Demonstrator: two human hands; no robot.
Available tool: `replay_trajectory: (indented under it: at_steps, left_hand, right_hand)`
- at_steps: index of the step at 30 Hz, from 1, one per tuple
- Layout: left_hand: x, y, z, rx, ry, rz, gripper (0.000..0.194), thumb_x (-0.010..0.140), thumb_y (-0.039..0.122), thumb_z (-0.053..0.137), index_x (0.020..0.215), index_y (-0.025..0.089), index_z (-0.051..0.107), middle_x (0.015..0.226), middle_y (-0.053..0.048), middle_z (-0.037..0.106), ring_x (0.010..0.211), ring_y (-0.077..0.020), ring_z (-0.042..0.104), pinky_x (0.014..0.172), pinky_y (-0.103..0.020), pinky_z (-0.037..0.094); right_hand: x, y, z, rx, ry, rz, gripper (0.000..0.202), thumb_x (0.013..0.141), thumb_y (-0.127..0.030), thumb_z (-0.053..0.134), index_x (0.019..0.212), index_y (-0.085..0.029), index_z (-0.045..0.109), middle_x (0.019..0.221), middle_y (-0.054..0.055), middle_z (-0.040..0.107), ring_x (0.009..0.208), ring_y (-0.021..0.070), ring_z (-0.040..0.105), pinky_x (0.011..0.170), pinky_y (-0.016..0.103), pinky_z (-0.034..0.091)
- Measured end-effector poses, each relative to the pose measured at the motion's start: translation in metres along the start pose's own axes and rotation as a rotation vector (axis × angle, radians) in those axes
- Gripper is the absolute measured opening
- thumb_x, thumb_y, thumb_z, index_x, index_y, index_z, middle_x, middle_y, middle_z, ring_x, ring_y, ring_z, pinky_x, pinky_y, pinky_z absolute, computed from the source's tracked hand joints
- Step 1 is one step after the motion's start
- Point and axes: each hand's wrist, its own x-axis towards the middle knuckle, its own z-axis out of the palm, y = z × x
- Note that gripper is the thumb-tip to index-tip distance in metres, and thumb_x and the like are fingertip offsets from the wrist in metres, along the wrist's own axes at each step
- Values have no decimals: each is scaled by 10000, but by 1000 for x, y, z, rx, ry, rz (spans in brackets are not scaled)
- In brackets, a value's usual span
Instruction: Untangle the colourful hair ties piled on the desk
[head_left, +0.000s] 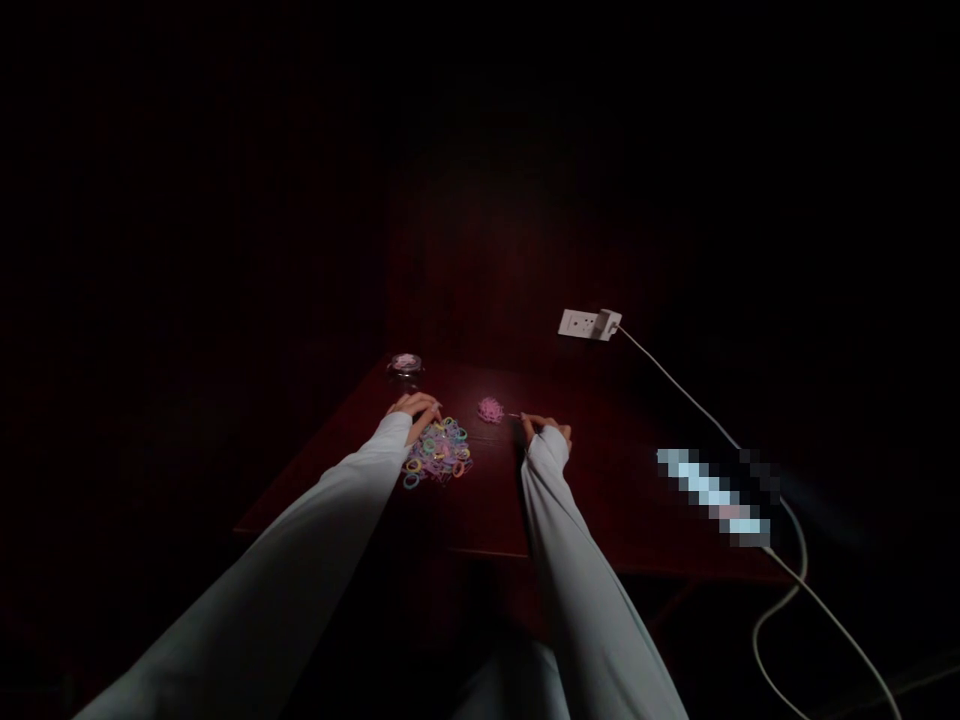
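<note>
A pile of small multicoloured elastic bands (442, 455), mostly purple with yellow, teal and orange rings among them, lies on the dark red table (480, 530). My left hand (415, 408) is at the pile's upper left edge. Its thumb and fingertips come together there; whatever is between them is too small to make out. To the right of the pile sits a smaller heap of pink elastic bands (490, 409). Just right of that heap, my right hand (549, 432) pinches a thin pink elastic band (513, 415) in its fingertips.
A small clear round container (406, 365) with pale pink contents stands at the table's back left. A white power socket (589, 324) with a plugged-in charger is on the wall. Its white cable (675, 385) runs down to a blurred-out, lit device (712, 497) at right.
</note>
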Motion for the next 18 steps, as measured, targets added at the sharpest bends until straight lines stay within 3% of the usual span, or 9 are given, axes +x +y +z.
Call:
replay_trajectory:
  at_steps: [3,9,15,18]
  left_hand:
    - [1,-5,-7,-36,-37,-38,519,1105,424,355,861,257,782,1193,-55,808,1116,-267,702,1045,-447,544]
    - [5,-12,-10,-82,-151,-31,588,1136,451,263,950,262,788,1229,-45,811,1246,-263,689,1131,-444,495]
    - [19,-30,-1,-81,-169,-109,676,1108,496,194,919,251,795,1178,-47,831,1226,-281,700,1136,-469,494]
    - [24,-36,-6,-103,-241,-117,650,1097,534,231,996,269,816,1219,-23,825,1251,-278,693,1179,-460,472]
  right_hand:
    - [9,6,-5,-44,10,62,324,961,-445,651,1071,-233,870,1251,139,784,1236,356,531,1047,480,369]
    - [19,9,-3,-119,-31,70,328,968,-433,661,1018,-183,868,1242,199,766,1269,403,515,1048,524,379]
    - [25,13,11,-148,67,63,372,1037,-388,544,1094,-177,846,1265,183,743,1252,357,538,1031,477,409]
    - [33,20,18,-170,94,-41,433,1059,-412,480,935,-185,827,1113,158,759,1155,325,574,966,442,432]
